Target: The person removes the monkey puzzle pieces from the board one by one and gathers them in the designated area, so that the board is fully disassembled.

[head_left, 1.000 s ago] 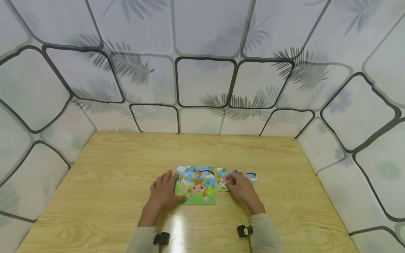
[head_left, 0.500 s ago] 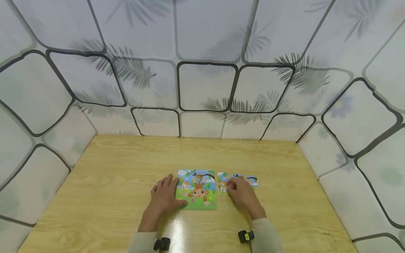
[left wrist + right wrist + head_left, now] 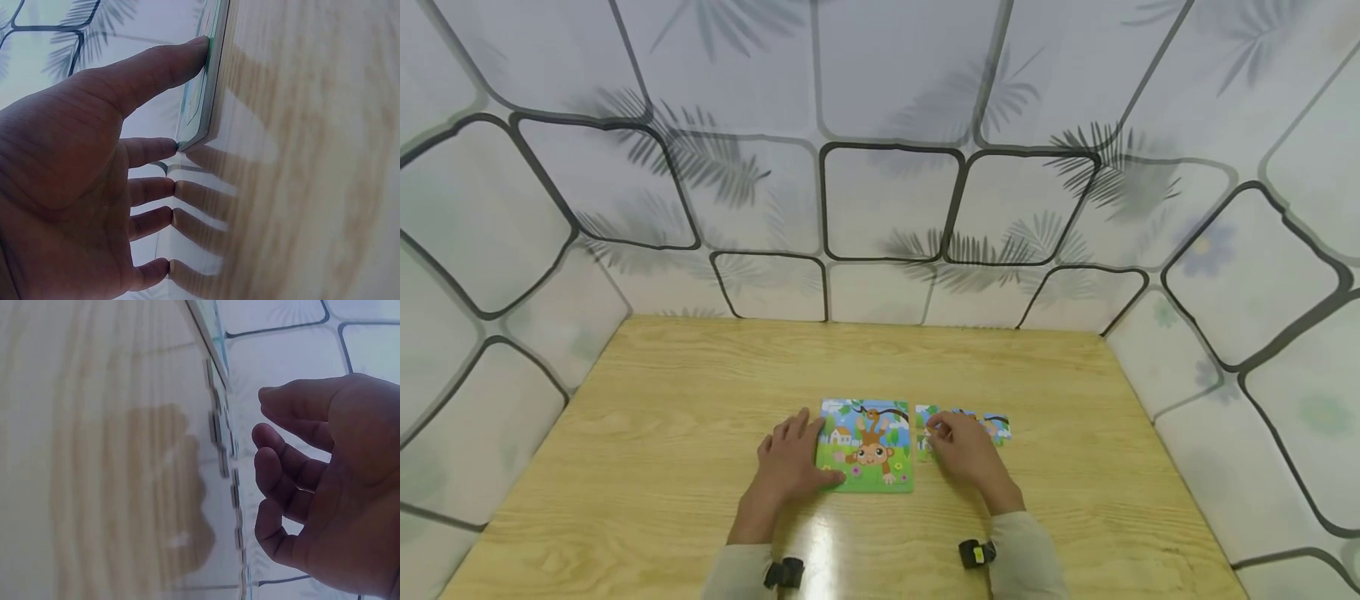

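On the wooden tabletop [image 3: 700, 400] we found a square monkey puzzle board [image 3: 867, 446] lying flat near the front edge, with a short row of loose puzzle pieces [image 3: 996, 427] just to its right. Our left hand [image 3: 790, 467] lay flat and released beside the board's left edge, its fingers straight; the left wrist view showed the thumb [image 3: 169, 62] pressed against the board's rim [image 3: 209, 94] and the other fingertips resting on the wood. Our right hand [image 3: 964, 450] sat over the loose pieces, covering the middle of the row, so that only the leftmost piece [image 3: 927, 414] and the rightmost one showed on either side of it. In the right wrist view the fingers [image 3: 281, 469] of this hand were loosely curled just above the edges of the pieces [image 3: 215, 428], with a gap visible between them; we saw nothing gripped. Pale walls printed with dark-outlined panels and palm leaves [image 3: 887, 200] enclosed the tabletop on three sides.
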`<state>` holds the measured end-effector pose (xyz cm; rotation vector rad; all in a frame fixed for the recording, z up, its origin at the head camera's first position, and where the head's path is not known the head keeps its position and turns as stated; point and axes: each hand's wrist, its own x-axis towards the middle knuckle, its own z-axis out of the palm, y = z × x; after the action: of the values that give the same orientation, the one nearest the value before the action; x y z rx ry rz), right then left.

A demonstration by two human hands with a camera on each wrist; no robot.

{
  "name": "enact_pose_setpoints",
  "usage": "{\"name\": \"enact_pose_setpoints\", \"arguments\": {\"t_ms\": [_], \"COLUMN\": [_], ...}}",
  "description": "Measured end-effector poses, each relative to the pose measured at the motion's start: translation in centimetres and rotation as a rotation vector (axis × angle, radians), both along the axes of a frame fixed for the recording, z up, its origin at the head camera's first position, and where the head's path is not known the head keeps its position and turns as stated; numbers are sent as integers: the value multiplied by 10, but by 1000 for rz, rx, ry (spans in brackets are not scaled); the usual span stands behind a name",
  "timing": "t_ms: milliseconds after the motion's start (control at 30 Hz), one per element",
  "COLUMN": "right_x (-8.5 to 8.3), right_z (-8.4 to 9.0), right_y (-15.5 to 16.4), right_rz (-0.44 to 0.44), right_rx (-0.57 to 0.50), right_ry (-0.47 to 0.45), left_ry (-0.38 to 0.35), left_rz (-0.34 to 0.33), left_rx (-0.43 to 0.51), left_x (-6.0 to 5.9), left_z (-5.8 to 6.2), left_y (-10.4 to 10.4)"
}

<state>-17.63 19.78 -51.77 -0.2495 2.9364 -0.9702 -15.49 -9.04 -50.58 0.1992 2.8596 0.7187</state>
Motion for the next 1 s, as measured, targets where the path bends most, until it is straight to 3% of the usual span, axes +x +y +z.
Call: {"name": "enact_pose_setpoints", "arguments": {"t_ms": [200,700,1000], "right_x": [-4,-3,-4], "right_z": [5,11,11], "right_y": [-16,-57,-73], "right_rz": [52,238,258], "right_rx": [10,68,202], "right_ry": [13,-55,-71], "left_ry": [4,3,6], "left_rz": [-3,-2,-2], "left_rx": [-3,5,2], "left_x": [1,0,-2], "left_z": [-1,-2,-3], "left_y": [-1,-1,-1]}}
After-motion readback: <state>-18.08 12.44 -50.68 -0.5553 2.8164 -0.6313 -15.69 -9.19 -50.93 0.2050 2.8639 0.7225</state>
